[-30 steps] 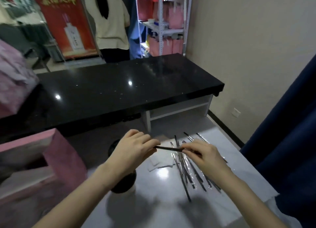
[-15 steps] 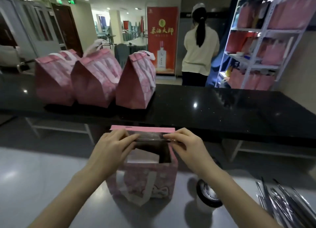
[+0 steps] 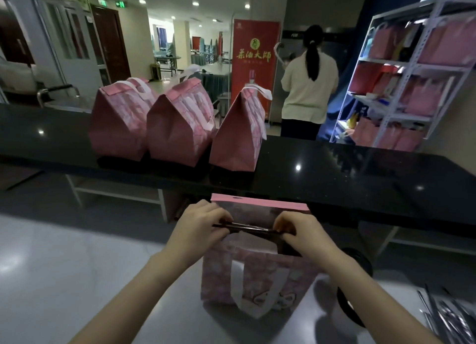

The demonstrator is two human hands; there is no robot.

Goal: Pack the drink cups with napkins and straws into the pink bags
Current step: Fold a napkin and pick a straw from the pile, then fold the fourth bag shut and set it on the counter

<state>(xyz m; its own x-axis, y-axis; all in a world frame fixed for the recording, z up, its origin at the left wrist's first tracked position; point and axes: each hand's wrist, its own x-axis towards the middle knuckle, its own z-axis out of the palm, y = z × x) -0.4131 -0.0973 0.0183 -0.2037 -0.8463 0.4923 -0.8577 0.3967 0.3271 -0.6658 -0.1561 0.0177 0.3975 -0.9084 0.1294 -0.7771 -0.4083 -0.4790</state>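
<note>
Pinching a dark wrapped straw [image 3: 252, 229] at either end, the left hand [image 3: 198, 225] and right hand [image 3: 306, 235] hold it level across the mouth of the open pink bag [image 3: 257, 274]. The bag stands toward the bench's [image 3: 77, 266] far edge, and what it contains cannot be seen.

A black-lidded cup [image 3: 362, 262] sits just right of the bag, partly behind the right forearm. Spare straws [image 3: 448, 315] lie at the near right corner.

Risks:
- Let go crosswise, the straw would likely bridge the rim or slide off outside, so it needs tipping end-down.
- Pressing on the rim could fold or topple the light bag.
- The right forearm could knock the cup.

A second ago both hands held this straw above the spare straws; it now sits over the bag mouth.
</note>
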